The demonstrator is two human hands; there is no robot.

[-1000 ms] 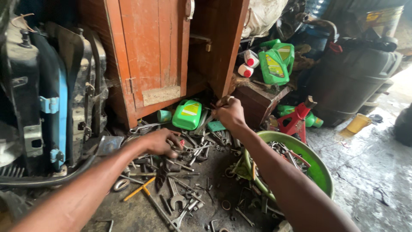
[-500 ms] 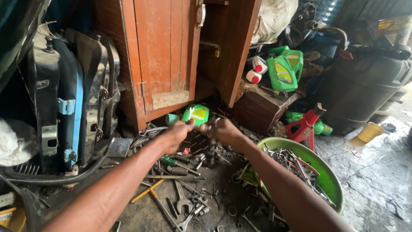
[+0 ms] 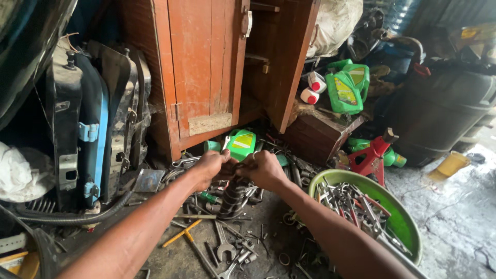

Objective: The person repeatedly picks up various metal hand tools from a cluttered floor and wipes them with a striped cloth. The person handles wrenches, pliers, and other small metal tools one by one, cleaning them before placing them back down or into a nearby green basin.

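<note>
My left hand [image 3: 211, 166] and my right hand [image 3: 264, 169] meet in front of the wooden cabinet [image 3: 201, 67], just above the littered floor. Between them they grip a dark, greasy bunch of metal tools [image 3: 232, 199], which hangs down from the fingers toward the ground. The right hand wears a ring. Right behind the hands lies a green oil jug [image 3: 242, 143] on its side. Which single tools make up the bunch is too dark to tell.
Loose spanners [image 3: 222, 248] and bits cover the floor below the hands. A green basin [image 3: 405, 227] full of spanners sits at right, with a red jack stand [image 3: 373, 155] behind it. A radiator [image 3: 88, 119] leans at left. More green jugs [image 3: 346, 88] and a black drum [image 3: 439, 113] stand behind.
The left hand rose off the floor pile and the right hand drew back from the cabinet's foot. They came together and now hold up a bunch of tools.
</note>
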